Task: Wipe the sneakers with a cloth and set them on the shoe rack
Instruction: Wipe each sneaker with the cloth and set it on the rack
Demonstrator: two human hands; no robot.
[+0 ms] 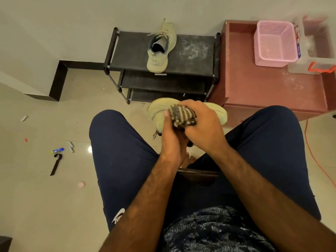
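a seated person's left hand grips a pale green sneaker between the knees while the right hand clutches a striped cloth against its upper. beyond, the second sneaker sits on the top shelf of the black shoe rack, with a pink basket on the red cabinet alongside.

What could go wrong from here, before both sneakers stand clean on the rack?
The pale green knit sneaker on the black metal shoe rack has its heel at the front edge; a bump could knock it off.
White dust smears the free shelf space; the second pale green sneaker, gripped by the left hand and wiped with the striped grey cloth in the right hand, may get dirty again there.
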